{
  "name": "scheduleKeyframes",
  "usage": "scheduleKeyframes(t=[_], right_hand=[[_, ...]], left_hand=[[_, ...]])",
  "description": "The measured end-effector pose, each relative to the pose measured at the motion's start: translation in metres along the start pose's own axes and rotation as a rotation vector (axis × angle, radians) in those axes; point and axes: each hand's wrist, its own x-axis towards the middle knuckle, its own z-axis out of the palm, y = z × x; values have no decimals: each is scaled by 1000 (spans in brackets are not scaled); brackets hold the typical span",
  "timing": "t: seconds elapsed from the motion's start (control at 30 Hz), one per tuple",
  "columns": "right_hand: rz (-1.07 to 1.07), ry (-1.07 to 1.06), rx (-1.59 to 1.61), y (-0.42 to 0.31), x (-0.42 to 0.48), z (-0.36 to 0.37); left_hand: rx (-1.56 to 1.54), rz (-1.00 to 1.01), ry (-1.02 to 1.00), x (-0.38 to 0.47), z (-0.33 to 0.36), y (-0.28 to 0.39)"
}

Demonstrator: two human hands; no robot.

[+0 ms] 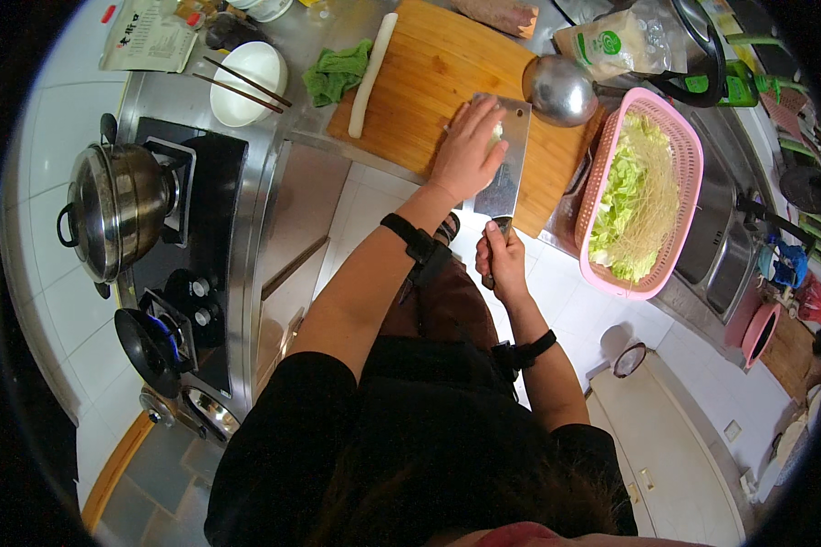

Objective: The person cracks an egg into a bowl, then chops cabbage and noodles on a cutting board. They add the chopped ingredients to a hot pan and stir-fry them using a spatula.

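Observation:
My right hand grips the dark handle of a cleaver, whose wide metal blade reaches over the wooden cutting board. Over the blade's left side lies my left hand, with the fingers extended. Pale pieces show between that hand and the blade; what they are and how firmly the hand presses on them is hidden. A long, peeled white root or stalk rests along the board's left edge, beside a green cloth.
A pink basket of shredded greens and thin noodles stands right of the board, near the sink. A metal ladle sits at the board's right. Leftward are a white bowl with chopsticks, a lidded pot and a pan over a lit burner.

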Motion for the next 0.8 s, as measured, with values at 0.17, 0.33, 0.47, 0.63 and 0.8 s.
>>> scheduleKeyframes(t=[0.17, 0.33, 0.47, 0.63, 0.8], right_hand=[[-5, 27, -63, -2, 0, -2], [-11, 26, -25, -1, -2, 5], [7, -5, -51, 2, 2, 20], [67, -40, 7, 3, 9, 29], [66, -61, -14, -12, -3, 11]], left_hand=[[-276, -205, 119, -1, -19, -15], [-205, -160, 48, -4, -16, -17], [-57, -67, 40, -2, -9, -11], [-141, -101, 51, -1, -13, -13], [-127, -120, 61, 1, -5, 3]])
